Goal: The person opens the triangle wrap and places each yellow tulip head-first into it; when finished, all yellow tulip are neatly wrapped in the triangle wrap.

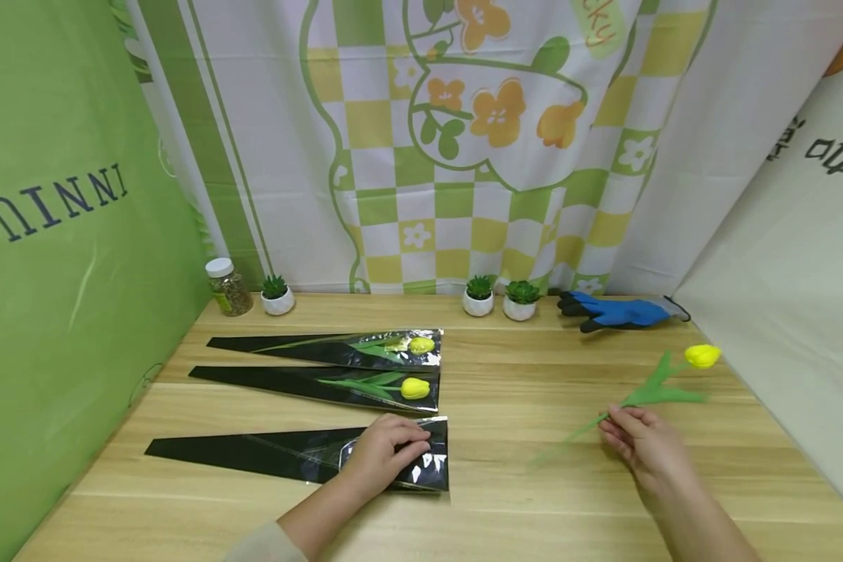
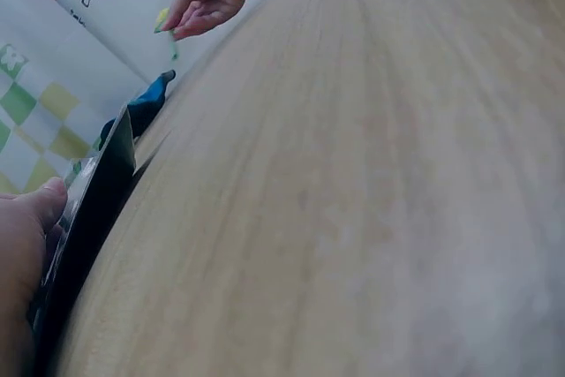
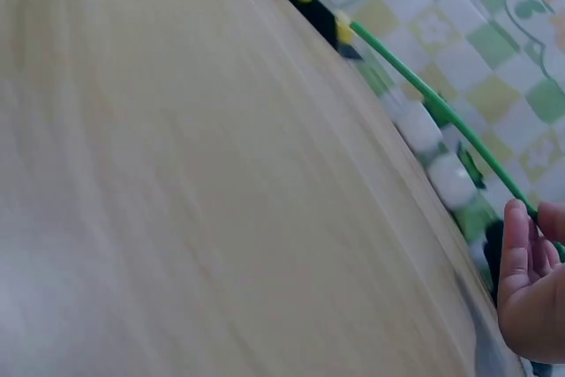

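Note:
My right hand [image 1: 646, 445] pinches the green stem of a yellow artificial tulip [image 1: 701, 357] at the right of the table, its bloom up and to the right. In the right wrist view the stem [image 3: 441, 108] runs up and left from the fingers. My left hand [image 1: 388, 453] lies over the wide end of a black flower sleeve [image 1: 253, 453] with a clear front, thumb and fingertips pinching its film. Two similar sleeves lie behind it, each with a yellow tulip [image 1: 415, 389] inside.
Along the back stand a jar with a white lid [image 1: 229, 289], a small potted succulent [image 1: 277, 297] and two more pots [image 1: 478, 297]. A blue and black glove [image 1: 621, 311] lies at the back right. A green wall [image 1: 63, 312] borders the left side, a patterned curtain [image 1: 421, 195] the back.

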Motion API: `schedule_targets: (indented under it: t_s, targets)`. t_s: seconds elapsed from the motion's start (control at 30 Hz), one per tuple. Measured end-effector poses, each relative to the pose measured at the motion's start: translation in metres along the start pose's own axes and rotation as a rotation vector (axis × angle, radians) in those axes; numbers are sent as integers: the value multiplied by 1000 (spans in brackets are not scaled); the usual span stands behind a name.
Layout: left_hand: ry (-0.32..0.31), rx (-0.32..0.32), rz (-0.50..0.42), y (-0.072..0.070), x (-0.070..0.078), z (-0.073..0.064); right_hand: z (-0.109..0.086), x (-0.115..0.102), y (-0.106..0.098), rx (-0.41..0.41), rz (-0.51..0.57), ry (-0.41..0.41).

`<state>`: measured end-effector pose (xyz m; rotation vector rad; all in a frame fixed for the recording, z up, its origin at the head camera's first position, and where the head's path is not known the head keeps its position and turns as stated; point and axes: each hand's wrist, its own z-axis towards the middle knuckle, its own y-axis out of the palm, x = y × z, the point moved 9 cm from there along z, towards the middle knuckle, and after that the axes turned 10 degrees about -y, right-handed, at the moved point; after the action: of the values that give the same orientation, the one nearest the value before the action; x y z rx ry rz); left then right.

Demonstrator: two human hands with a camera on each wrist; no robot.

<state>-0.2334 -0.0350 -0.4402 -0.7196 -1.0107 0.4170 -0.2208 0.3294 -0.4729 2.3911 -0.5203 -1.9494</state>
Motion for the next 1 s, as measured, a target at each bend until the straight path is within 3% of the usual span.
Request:
schedule_targets:
  t_s: [0.23, 0.57, 1.0]
  targets:
    - [-15, 10, -29, 1, -2, 0, -4, 15, 42, -7, -61, -32]
    - [0, 20, -35, 0, 0, -1, -13, 34, 93, -47, -66, -40]
    - [-24, -8, -42, 2, -1, -1, -22, 48, 140, -48, -101, -51]
